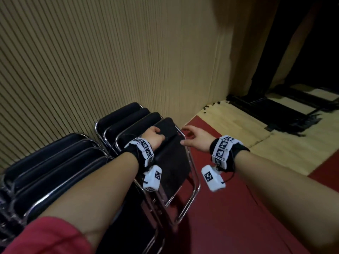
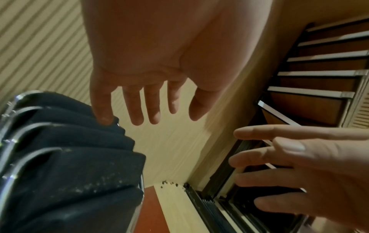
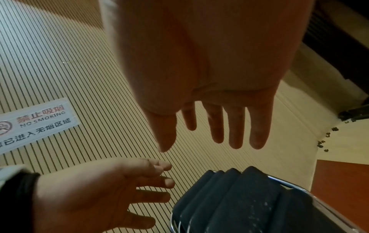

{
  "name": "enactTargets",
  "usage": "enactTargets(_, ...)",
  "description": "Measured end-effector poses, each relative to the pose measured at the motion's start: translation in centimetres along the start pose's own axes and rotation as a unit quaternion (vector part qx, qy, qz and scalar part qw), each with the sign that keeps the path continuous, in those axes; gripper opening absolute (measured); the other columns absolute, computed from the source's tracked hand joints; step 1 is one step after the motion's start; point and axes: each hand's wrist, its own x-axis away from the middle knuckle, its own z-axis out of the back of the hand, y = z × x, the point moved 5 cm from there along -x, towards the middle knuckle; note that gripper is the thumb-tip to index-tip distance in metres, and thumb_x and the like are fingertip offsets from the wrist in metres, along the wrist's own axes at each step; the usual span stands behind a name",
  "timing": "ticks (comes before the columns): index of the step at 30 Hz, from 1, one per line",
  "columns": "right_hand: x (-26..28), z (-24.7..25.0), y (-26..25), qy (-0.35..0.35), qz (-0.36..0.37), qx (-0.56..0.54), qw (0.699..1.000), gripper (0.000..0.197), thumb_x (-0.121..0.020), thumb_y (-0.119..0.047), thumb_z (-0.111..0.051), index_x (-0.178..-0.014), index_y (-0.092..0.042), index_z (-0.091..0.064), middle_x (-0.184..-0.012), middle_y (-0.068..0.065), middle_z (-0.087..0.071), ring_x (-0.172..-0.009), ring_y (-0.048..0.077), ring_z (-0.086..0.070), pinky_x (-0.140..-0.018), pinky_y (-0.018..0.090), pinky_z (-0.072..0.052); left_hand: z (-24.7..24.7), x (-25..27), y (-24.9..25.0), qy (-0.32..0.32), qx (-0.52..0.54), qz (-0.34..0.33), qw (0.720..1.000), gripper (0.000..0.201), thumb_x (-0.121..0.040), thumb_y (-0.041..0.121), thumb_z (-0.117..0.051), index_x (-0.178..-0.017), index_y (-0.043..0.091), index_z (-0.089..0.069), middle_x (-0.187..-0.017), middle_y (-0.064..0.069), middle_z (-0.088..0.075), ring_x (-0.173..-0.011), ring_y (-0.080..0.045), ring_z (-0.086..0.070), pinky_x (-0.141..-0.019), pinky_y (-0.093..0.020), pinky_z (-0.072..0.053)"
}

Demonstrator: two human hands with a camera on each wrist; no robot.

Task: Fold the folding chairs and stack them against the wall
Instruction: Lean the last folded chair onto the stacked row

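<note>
Leaning the folded chair (image 1: 170, 156) into the stack, both hands (image 1: 156, 138) (image 1: 197, 139) hover open-fingered, gripping nothing; next, fetch another.

Each wrist wears a black strap (image 1: 240, 153) ringed with white blocks (image 1: 222, 149) printed with black square codes, a small white camera box (image 1: 212, 177) hanging beneath. A red sleeve (image 1: 45, 237) covers the left upper arm.

Spread fingers (image 3: 235, 130) above seemingly folded chairs (image 3: 249, 201)
</note>
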Motion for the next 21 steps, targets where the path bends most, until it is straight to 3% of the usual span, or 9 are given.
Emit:
enactTargets(5,-0.8,3.2,5.5,-0.015,-0.007,-0.02,1.0,0.063,-0.089,-0.032,-0.072,-0.145,-0.022,-0.044,-0.111,-0.001,-0.055,-0.106,0.02,-0.061,-0.093,0.033,-0.049,-4.2,-1.7,1.7,-0.005,-0.031,0.029,0.999,0.044,-0.085,0.024,-0.07,-0.127,0.019,-0.059,-0.12,-0.003,-0.065,-0.111,-0.024,-0.061,-0.1,-0.032,-0.046)
enactTargets(9,-3.7,3.9,9.0,-0.035,-0.01,-0.042,0.998,0.062,-0.089,-0.029,-0.072,-0.144,-0.022,-0.044,-0.115,0.002,-0.057,-0.109,0.023,-0.062,-0.097,0.038,-0.05,-6.6,-4.3,1.6,-0.011,-0.053,0.051,0.997,0.042,-0.084,0.026,-0.071,-0.124,0.02,-0.06,-0.119,-0.003,-0.066,-0.11,-0.024,-0.062,-0.099,-0.033,-0.047)
enactTargets(14,-9.7,3.7,11.8,-0.08,-0.003,-0.036,0.996,0.065,-0.088,-0.029,-0.073,-0.145,-0.021,-0.043,-0.118,0.002,-0.055,-0.112,0.021,-0.059,-0.099,0.037,-0.048,-9.3,-9.1,0.5,-0.024,-0.065,0.085,0.994,0.037,-0.084,0.022,-0.07,-0.12,0.02,-0.061,-0.113,-0.002,-0.065,-0.107,-0.023,-0.061,-0.09,-0.027,-0.045)
enactTargets(18,-15.7,5.6,13.3,-0.076,0.002,-0.028,0.997,0.061,-0.089,-0.027,-0.072,-0.144,-0.02,-0.045,-0.114,-0.003,-0.054,-0.105,0.016,-0.057,-0.092,0.029,-0.046,-11.2,-14.0,0.6,-0.016,-0.047,0.101,0.994,0.021,-0.082,0.021,-0.068,-0.104,0.02,-0.067,-0.103,-0.001,-0.069,-0.098,-0.022,-0.064,-0.089,-0.031,-0.051)
enactTargets(21,-19.8,6.9,14.0,-0.103,0.008,0.007,0.995,0.066,-0.089,-0.03,-0.073,-0.147,-0.02,-0.042,-0.118,0.001,-0.057,-0.113,0.021,-0.059,-0.093,0.029,-0.047,-12.1,-16.8,1.5,-0.031,-0.026,0.122,0.992,0.01,-0.079,0.02,-0.068,-0.088,0.021,-0.071,-0.091,-0.001,-0.072,-0.091,-0.022,-0.067,-0.087,-0.035,-0.055)
